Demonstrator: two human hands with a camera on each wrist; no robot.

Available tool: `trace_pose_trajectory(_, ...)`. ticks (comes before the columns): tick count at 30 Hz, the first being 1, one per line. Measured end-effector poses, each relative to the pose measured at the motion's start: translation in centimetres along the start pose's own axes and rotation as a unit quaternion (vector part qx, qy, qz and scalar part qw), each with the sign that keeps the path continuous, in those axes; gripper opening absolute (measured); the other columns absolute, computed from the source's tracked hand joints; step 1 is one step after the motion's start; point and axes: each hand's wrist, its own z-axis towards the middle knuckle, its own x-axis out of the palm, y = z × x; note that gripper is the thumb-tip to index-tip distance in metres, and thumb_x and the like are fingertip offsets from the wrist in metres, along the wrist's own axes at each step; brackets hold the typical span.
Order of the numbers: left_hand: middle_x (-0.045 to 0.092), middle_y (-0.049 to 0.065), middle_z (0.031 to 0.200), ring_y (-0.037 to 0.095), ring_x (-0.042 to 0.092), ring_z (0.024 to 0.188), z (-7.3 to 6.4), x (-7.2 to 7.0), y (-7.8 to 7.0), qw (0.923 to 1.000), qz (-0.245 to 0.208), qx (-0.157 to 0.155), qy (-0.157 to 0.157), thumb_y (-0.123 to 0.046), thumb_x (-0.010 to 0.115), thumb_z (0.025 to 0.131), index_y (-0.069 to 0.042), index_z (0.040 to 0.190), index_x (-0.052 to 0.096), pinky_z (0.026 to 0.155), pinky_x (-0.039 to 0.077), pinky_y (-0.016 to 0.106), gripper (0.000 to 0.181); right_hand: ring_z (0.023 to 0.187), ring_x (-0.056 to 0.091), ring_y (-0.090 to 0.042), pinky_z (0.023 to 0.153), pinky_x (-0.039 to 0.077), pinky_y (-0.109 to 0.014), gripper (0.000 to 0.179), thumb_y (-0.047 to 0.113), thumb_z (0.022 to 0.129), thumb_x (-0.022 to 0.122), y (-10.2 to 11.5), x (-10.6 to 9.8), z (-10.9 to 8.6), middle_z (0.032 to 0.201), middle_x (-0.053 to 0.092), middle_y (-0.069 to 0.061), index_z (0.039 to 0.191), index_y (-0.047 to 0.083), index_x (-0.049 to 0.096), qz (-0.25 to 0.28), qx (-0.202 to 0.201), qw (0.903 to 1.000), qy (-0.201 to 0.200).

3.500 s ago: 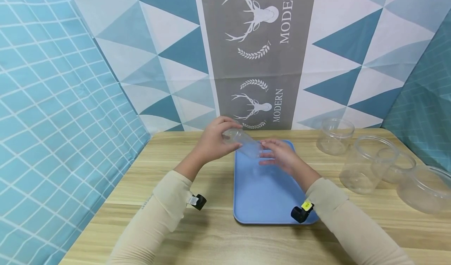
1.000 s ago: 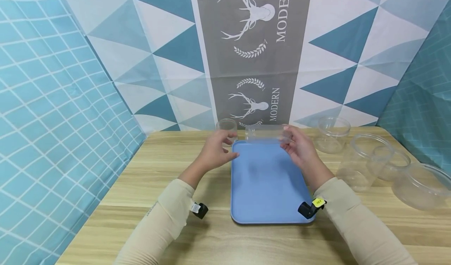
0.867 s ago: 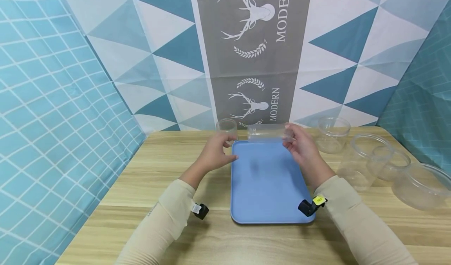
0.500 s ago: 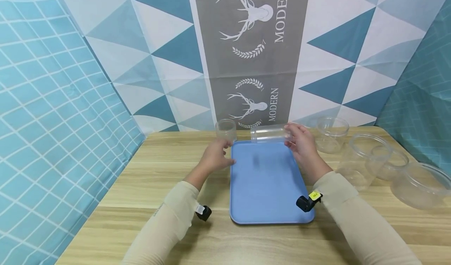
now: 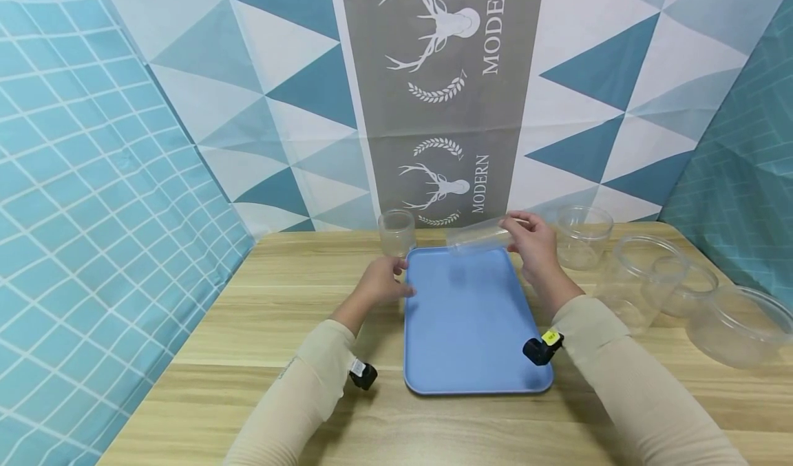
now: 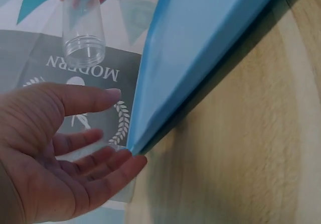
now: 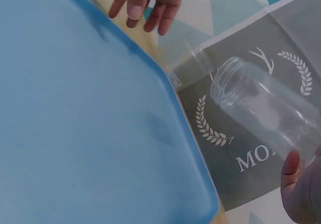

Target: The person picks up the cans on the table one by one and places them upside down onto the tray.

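Clear plastic jar [image 5: 478,237] held on its side in the right hand [image 5: 534,246], above the far edge of the blue tray [image 5: 471,328], open mouth pointing toward the left hand [image 5: 381,283]. Fingers curl round its base end; from the head view the base is hidden behind them. Right wrist view shows the threaded mouth [image 7: 231,86] plainly, but only a thumb tip [image 7: 291,170] of the holding hand, the rest cut off at the frame's corner. Jar walls are see-through, so their outline blurs into the backdrop print. Left hand holds nothing: fingers relaxed and slightly spread, fingertips [image 6: 131,162] at the tray's near-left far corner; whether they touch the rim I cannot tell. Small clear jar [image 5: 396,232] stands upright just beyond the left hand, off the tray. In the left wrist view it is mostly hidden behind the palm, only a faint edge showing. Well right of the right hand, a group of larger clear containers [image 5: 644,280]; the outermost is partly cut by the frame edge and they overlap, so their count is hard to fix.
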Motion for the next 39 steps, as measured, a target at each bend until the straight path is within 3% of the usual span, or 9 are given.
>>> trace_pose_trajectory(3,0.065,0.018,0.11,0.028,0.065,0.091,0.0,0.3,0.2,0.9993,-0.011,-0.033,0.016,-0.016,0.084,0.072,0.004,0.12,0.063,0.088,0.052,0.039,0.056,0.08,0.052,-0.01,0.062,0.05,-0.021,0.033,0.017,0.089,0.068,-0.1,-0.1,0.2,0.095,0.057,0.005,0.118,0.002,0.061,-0.025,-0.01,0.9996,-0.01)
trace_pose_trajectory(8,0.061,0.02,0.11,0.024,0.068,0.064,-0.2,0.8,0.4,0.9925,-0.076,-0.08,0.052,-0.008,0.082,0.075,0.009,0.126,0.055,0.068,0.058,0.033,0.06,0.084,0.053,-0.013,0.059,0.047,-0.018,0.039,0.021,0.089,0.068,-0.1,-0.2,0.6,0.099,0.056,0.005,0.122,0.002,0.06,-0.056,-0.013,0.998,-0.025)
trace_pose_trajectory(11,0.06,0.02,0.107,0.023,0.067,0.062,-0.1,1.1,0.5,0.9878,-0.107,-0.094,0.063,-0.004,0.081,0.076,0.011,0.129,0.051,0.059,0.058,0.03,0.063,0.083,0.052,-0.014,0.062,0.047,-0.019,0.041,0.023,0.089,0.069,0.1,-0.2,0.6,0.102,0.054,0.003,0.124,0.004,0.06,-0.077,-0.003,0.9964,-0.034)
trace_pose_trajectory(17,0.062,0.021,0.105,0.024,0.067,0.06,-0.2,1.8,0.4,0.9804,-0.15,-0.107,0.07,0.0,0.077,0.077,0.012,0.137,0.041,0.056,0.058,0.032,0.071,0.087,0.049,-0.012,0.073,0.051,-0.026,0.043,0.021,0.088,0.068,0.5,0.0,0.7,0.106,0.048,0.0,0.127,0.005,0.061,-0.116,0.01,0.9921,-0.046)
trace_pose_trajectory(21,0.059,0.023,0.108,0.026,0.067,0.062,-0.3,1.9,0.3,0.9792,-0.152,-0.115,0.072,0.003,0.072,0.079,0.012,0.141,0.035,0.054,0.058,0.033,0.073,0.093,0.047,-0.016,0.073,0.048,-0.026,0.041,0.018,0.085,0.068,0.4,0.2,1.0,0.115,0.049,-0.006,0.124,0.005,0.063,-0.152,-0.01,0.9871,-0.049)
trace_pose_trajectory(29,0.059,0.019,0.099,0.025,0.066,0.061,-0.2,2.1,0.4,0.9806,-0.138,-0.116,0.076,0.008,0.067,0.077,0.012,0.142,0.035,0.052,0.057,0.033,0.073,0.094,0.053,-0.025,0.073,0.046,-0.032,0.039,0.016,0.081,0.069,-0.1,0.3,1.6,0.122,0.057,-0.016,0.118,0.004,0.066,-0.223,-0.073,0.9703,-0.059)
trace_pose_trajectory(39,0.058,0.019,0.1,0.027,0.067,0.066,-0.2,2.3,0.2,0.9813,-0.132,-0.12,0.074,0.011,0.066,0.076,0.011,0.143,0.035,0.051,0.057,0.033,0.073,0.112,0.05,-0.038,0.093,0.041,-0.052,0.044,0.018,0.076,0.07,-0.8,0.7,2.0,0.119,0.057,-0.022,0.117,0.002,0.068,-0.328,-0.155,0.9306,-0.05)
